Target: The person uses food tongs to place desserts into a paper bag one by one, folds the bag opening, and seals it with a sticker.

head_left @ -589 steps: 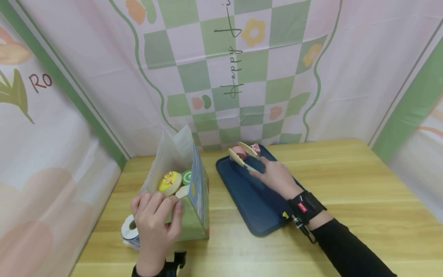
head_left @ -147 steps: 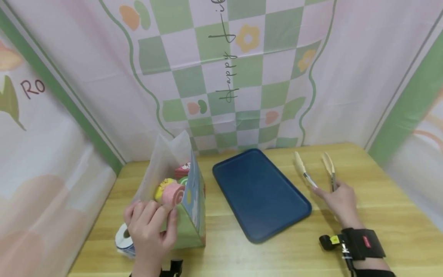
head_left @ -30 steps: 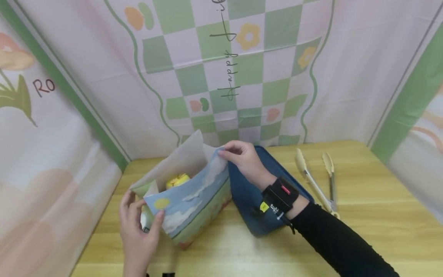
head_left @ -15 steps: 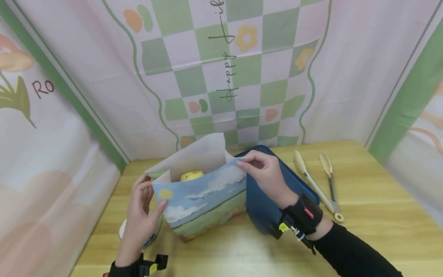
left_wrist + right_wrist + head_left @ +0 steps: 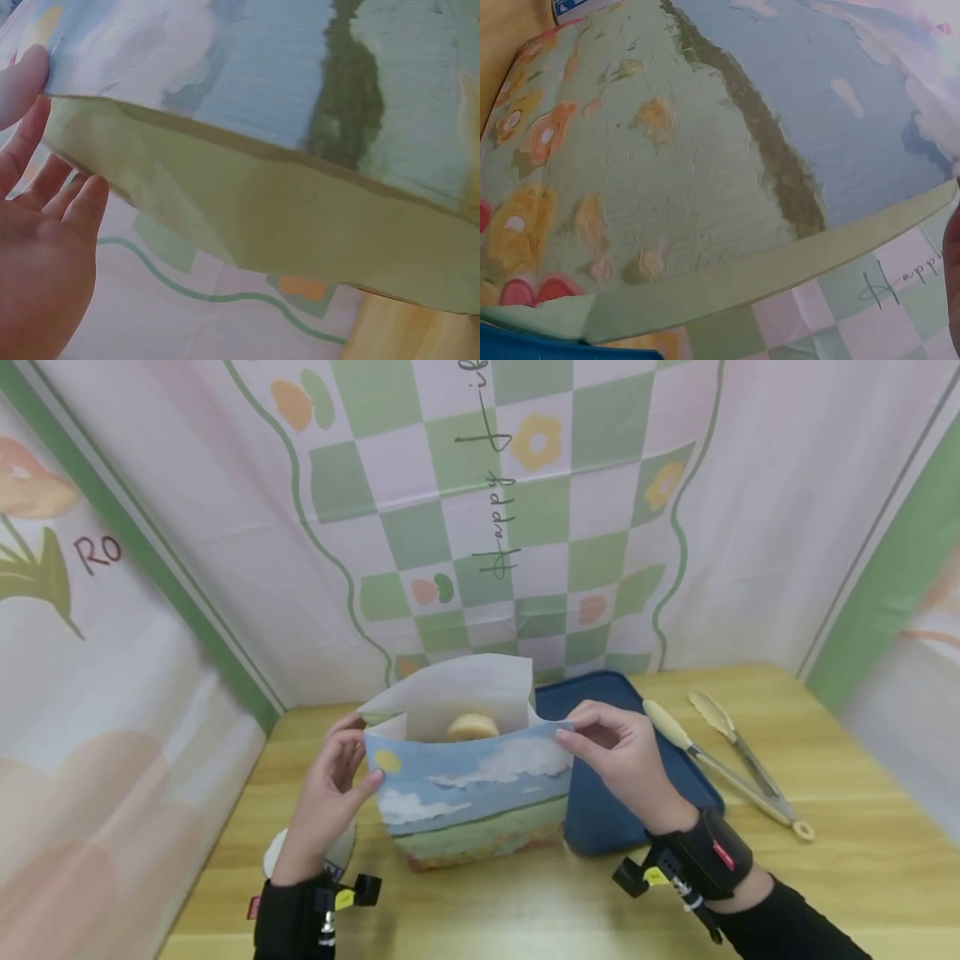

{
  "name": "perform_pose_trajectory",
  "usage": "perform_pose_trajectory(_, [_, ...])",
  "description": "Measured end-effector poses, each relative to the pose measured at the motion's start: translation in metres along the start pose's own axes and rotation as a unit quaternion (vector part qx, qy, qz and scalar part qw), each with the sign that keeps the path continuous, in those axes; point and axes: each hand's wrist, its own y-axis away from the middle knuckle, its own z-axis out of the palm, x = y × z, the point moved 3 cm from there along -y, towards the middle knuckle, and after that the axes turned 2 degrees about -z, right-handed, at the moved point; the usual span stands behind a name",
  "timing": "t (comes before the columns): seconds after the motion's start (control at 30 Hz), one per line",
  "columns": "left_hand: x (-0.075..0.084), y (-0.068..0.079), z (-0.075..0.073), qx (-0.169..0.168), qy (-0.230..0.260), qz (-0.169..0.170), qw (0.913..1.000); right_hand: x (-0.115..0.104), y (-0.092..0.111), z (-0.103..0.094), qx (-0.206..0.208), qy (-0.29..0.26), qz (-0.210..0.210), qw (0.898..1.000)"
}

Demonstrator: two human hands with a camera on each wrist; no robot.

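Note:
A paper bag (image 5: 472, 797), printed with blue sky, clouds and a flowery meadow, stands upright with its broad side facing me and its top gaping. My left hand (image 5: 330, 785) holds the bag's upper left corner, thumb on the printed front and fingers behind. In the left wrist view, the plain green side fold runs beside those fingers (image 5: 88, 202). My right hand (image 5: 622, 760) pinches the front rim at the upper right corner between thumb and fingers. Inside the mouth shows the top of a pale yellow round cake (image 5: 472, 727); the bag's front hides the rest.
A dark blue tray (image 5: 607, 814) lies right behind the bag, partly covered by it and my right hand. Farther right rest tongs (image 5: 750, 777) with cream tips, spread apart. A white roll (image 5: 276, 852) stands behind my left wrist. A patterned curtain (image 5: 480, 527) borders the table's back.
Earlier my right hand used the tongs at the tray; the pink rolls left it, one seen in the bag. The tongs now lie down. The bag has turned broadside and shifted right with both hands.

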Motion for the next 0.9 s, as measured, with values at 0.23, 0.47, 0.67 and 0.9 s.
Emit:
perform_pose_trajectory(0.23, [0.002,-0.01,-0.005,-0.054,0.008,0.061,0.9966,0.002,-0.008,-0.004,-0.085,0.035,0.04,0.995])
perform_pose_trajectory(0.47, [0.007,-0.014,-0.002,-0.064,-0.084,0.057,0.9928,0.011,-0.018,-0.005,-0.153,0.135,0.095,0.974])
perform_pose_trajectory(0.67, [0.007,-0.015,0.003,-0.017,-0.092,0.026,0.9952,0.02,-0.029,-0.003,-0.127,0.079,0.122,0.981])
perform_pose_trajectory(0.9, [0.005,-0.017,0.008,0.044,-0.037,0.06,0.9965,0.027,-0.044,-0.006,-0.165,0.033,0.269,0.948])
